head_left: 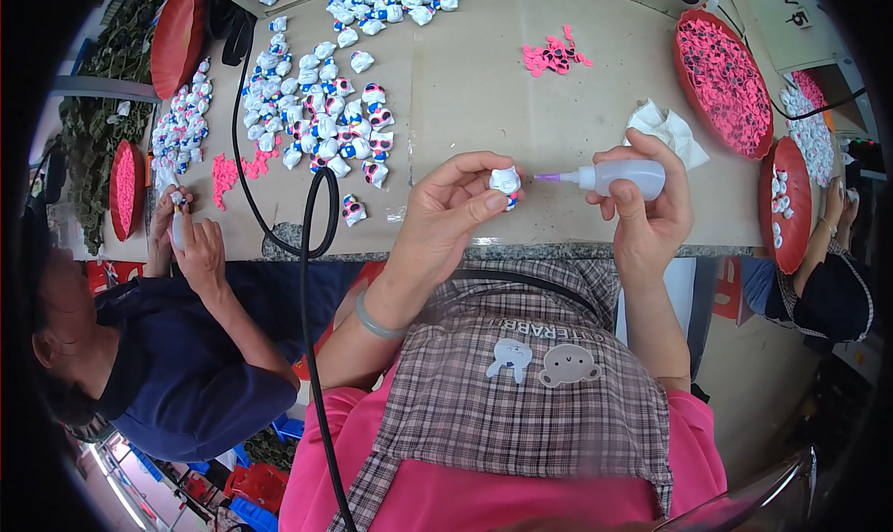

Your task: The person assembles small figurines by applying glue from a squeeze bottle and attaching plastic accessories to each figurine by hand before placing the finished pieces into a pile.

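At the tan counter (474, 86), my left hand (442, 211) pinches a white figurine (505, 180), my right hand (648, 211) grips a squeeze bottle (633, 178); red trays (177, 44) and co-workers (195, 374) flank me.

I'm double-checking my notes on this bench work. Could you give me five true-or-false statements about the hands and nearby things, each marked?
1. The left hand holds a small white figurine. True.
2. The right hand holds a squeeze bottle. True.
3. The bottle's purple tip points away from the figurine. False: the purple tip points toward it.
4. The crumpled white tissue lies left of the figurine. False: the tissue lies to its right.
5. The upper red dish on the right is heaped with pink pieces. True.
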`<state>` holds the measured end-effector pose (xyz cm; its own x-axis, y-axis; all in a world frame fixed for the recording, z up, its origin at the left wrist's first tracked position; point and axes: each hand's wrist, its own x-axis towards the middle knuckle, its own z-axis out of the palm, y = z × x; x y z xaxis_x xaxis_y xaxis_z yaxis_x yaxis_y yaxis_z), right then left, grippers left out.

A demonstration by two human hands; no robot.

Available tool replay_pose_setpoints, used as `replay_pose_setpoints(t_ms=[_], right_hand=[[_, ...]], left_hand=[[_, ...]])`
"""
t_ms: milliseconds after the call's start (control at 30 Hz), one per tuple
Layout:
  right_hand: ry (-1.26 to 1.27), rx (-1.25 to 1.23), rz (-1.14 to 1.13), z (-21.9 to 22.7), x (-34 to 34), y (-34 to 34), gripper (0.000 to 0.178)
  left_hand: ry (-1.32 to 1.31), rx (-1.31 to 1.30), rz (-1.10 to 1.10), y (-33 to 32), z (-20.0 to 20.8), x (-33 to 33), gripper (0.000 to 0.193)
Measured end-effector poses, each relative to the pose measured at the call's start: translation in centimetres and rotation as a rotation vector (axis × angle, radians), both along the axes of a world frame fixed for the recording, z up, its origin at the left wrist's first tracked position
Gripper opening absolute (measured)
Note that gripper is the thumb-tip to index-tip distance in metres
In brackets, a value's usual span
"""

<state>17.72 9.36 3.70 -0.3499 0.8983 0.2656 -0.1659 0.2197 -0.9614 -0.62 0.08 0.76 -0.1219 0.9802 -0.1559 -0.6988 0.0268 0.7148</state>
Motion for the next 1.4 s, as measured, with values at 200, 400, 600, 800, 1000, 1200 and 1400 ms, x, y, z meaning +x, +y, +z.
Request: replay_pose_setpoints(t_ms=[200,400,600,800,1000,1200,1400], right_hand=[[-0.151,0.313,-0.068,-0.35,-0.18,-0.61,0.041],[-0.198,0.387,-0.072,-0.41,-0.17,-0.76,0.042],[-0.234,0.394,-0.068,-0.24,-0.08,-0.83,0.041],[-0.259,0.410,-0.049,-0.17,-0.10,-0.91,0.041],[-0.305,0.425,-0.050,-0.12,0.02,-1.08,0.040],[-0.308,0.442,-0.035,-0.06,-0.10,-1.01,0.038],[-0.332,0.447,-0.033,0.03,-0.19,-0.94,0.037]], left_hand=[[0.033,0.009,0.007,-0.09,-0.33,0.16,0.031],[0.044,0.014,-0.008,-0.19,-0.53,0.18,0.031],[0.034,0.000,-0.006,-0.13,-0.47,0.14,0.031],[0.032,-0.002,0.001,-0.20,-0.43,0.13,0.030],[0.033,0.000,0.007,-0.17,-0.72,0.12,0.031],[0.034,-0.004,0.033,-0.04,-0.72,0.13,0.031],[0.030,-0.015,0.025,-0.01,-0.80,0.09,0.031]])
